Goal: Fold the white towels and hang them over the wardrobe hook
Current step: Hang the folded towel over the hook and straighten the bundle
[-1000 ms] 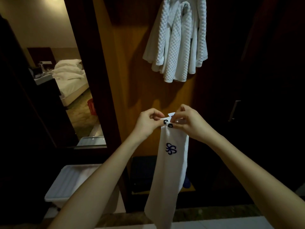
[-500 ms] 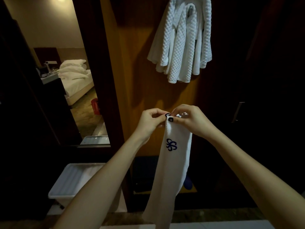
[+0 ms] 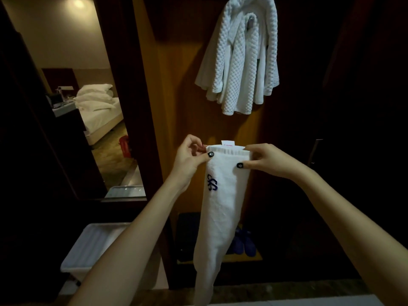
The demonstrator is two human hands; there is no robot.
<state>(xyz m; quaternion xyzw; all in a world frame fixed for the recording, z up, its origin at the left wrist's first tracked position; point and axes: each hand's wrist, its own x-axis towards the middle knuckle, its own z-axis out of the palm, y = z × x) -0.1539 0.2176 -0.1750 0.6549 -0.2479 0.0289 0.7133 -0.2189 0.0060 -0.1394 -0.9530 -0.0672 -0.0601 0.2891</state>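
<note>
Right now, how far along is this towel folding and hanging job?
Done, it seems: a waffle-textured white bundle hangs high on the wooden wardrobe panel. In hand: the left hand and right hand pinch the top corners of a white towel with a blue emblem, folded narrow and dangling. Left: finishing its fold and hanging it up; other towels are not in view.

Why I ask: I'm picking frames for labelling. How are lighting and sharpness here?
Head view: dim overall, right side nearly black; a lamp glows top left; the towel, left hand and right hand are lit and sharp; straight edges bow with wide-angle distortion.
</note>
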